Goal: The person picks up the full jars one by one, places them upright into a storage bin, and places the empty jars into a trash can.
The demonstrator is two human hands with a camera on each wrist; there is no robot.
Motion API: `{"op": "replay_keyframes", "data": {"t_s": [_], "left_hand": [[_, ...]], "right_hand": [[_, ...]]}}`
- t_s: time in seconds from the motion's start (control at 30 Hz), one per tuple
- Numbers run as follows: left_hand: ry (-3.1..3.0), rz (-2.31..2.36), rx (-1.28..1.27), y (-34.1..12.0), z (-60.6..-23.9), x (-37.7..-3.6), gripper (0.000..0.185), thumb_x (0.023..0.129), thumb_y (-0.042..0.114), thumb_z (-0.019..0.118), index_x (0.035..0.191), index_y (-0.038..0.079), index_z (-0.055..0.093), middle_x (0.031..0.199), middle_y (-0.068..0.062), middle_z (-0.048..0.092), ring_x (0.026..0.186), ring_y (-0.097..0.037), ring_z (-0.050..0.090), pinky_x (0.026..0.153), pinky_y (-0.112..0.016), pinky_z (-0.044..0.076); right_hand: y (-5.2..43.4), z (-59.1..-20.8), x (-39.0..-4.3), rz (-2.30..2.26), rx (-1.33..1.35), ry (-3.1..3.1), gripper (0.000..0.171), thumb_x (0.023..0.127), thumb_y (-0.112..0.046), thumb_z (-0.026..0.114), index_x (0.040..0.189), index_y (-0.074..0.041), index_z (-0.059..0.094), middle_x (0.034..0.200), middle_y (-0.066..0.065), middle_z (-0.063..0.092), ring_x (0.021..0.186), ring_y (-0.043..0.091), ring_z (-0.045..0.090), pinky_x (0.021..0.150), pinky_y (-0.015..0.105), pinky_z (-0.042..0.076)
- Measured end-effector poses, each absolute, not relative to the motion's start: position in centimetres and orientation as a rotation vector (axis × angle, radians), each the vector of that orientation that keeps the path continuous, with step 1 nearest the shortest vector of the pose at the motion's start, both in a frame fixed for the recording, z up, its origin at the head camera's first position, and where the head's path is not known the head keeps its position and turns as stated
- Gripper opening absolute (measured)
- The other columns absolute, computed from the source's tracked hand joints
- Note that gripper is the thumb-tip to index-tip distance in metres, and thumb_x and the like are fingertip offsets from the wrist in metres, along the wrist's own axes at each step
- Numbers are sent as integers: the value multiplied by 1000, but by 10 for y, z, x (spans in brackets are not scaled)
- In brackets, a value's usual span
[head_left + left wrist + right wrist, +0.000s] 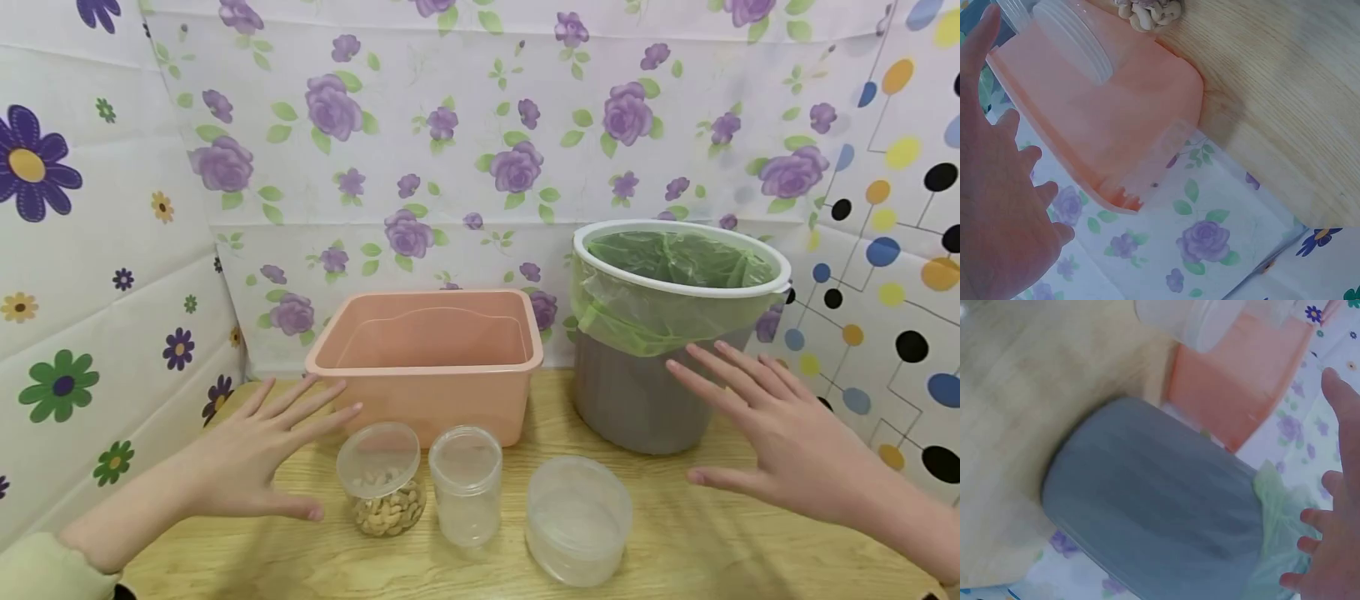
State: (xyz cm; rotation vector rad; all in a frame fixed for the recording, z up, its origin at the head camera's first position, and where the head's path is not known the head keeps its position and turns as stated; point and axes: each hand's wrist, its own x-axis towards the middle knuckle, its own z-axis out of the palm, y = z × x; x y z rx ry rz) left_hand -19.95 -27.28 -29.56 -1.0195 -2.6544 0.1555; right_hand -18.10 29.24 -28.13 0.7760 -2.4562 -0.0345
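My left hand (251,454) is spread with its fingers apart, left of a clear jar of cashews (386,504) and holding nothing. My right hand (783,442), also spread and bare, hovers in front of the grey trash bin (637,400). Between the hands, a tall clear jar (468,492) stands beside the cashew jar, and a wide, low clear container (579,525) sits to its right. Behind the jars is a pink plastic basin (442,400). The left wrist view shows the basin (1104,119) beyond the hand; the right wrist view shows the bin (1154,494).
A green plastic bag (637,321) lines the bin under a white rim ring (783,271). Everything stands on a wood-grain table (405,575). Flower-printed sheets (450,167) rise behind and at the left, and a dotted sheet (900,333) at the right.
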Motion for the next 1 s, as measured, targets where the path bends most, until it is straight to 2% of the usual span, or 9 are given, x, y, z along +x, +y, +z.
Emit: {"op": "replay_keyframes", "data": {"t_s": [0.23, 0.47, 0.6, 0.7, 0.73, 0.8, 0.87, 0.93, 1.0], "left_hand": [[-2657, 141, -1057, -267, -292, -201, 97, 79, 78, 56, 158, 36, 19, 166, -5, 20, 156, -17, -5, 115, -33, -25], [-2669, 101, -1072, -264, -290, -201, 97, 79, 77, 59, 158, 37, 20, 167, -3, 20, 156, -27, 9, 122, -60, -6], [-2662, 111, -1077, -263, -290, -200, 97, 79, 76, 59, 158, 37, 20, 166, -4, 21, 153, -34, 18, 121, -44, -20], [-2661, 121, -1073, -264, -290, -200, 97, 79, 77, 58, 158, 37, 20, 166, -4, 21, 152, -36, 21, 115, -29, -26], [-2665, 119, -1071, -263, -290, -200, 96, 79, 77, 58, 158, 37, 20, 166, -3, 21, 151, -36, 21, 116, -31, -25], [-2669, 106, -1070, -262, -290, -200, 96, 79, 78, 58, 158, 36, 21, 166, -2, 20, 152, -36, 21, 121, -47, -19], [-2664, 98, -1080, -262, -289, -201, 96, 79, 78, 57, 158, 36, 22, 166, -2, 21, 151, -35, 22, 121, -64, -4], [-2658, 91, -1093, -261, -289, -201, 96, 79, 78, 57, 157, 36, 23, 166, -3, 23, 151, -35, 23, 119, -69, 8], [-2637, 105, -1114, -260, -290, -201, 95, 79, 79, 56, 157, 36, 23, 165, -3, 24, 150, -35, 24, 121, -64, -2]], "right_hand": [[301, -251, -195, 31, 848, -2255, 95, 75, -66, 72, 153, -21, 40, 159, 9, 37, 150, 30, 28, 128, 37, 12], [322, -226, -216, 57, 766, -2141, 88, 84, -82, 43, 148, -23, 47, 154, 12, 44, 140, 39, 39, 121, 50, 27], [334, -218, -226, 87, 743, -2109, 87, 84, -82, 40, 146, -22, 51, 149, 17, 47, 128, 45, 42, 120, 50, 27], [341, -215, -236, 120, 763, -2049, 85, 85, -81, 42, 142, -19, 55, 142, 21, 52, 120, 46, 44, 115, 42, 28], [343, -214, -240, 127, 776, -2022, 84, 85, -80, 43, 141, -18, 57, 138, 23, 54, 117, 46, 45, 112, 39, 28], [348, -214, -246, 142, 795, -1977, 82, 86, -78, 46, 137, -16, 61, 132, 24, 57, 112, 44, 46, 107, 33, 26], [352, -215, -252, 147, 805, -1946, 78, 87, -76, 47, 134, -15, 64, 127, 25, 59, 110, 44, 46, 107, 30, 26], [356, -217, -257, 148, 801, -1942, 75, 87, -75, 48, 131, -16, 66, 125, 25, 60, 109, 44, 45, 108, 28, 25], [359, -221, -263, 158, 788, -1942, 73, 88, -75, 48, 129, -18, 68, 124, 25, 60, 110, 43, 46, 112, 28, 25]]}}
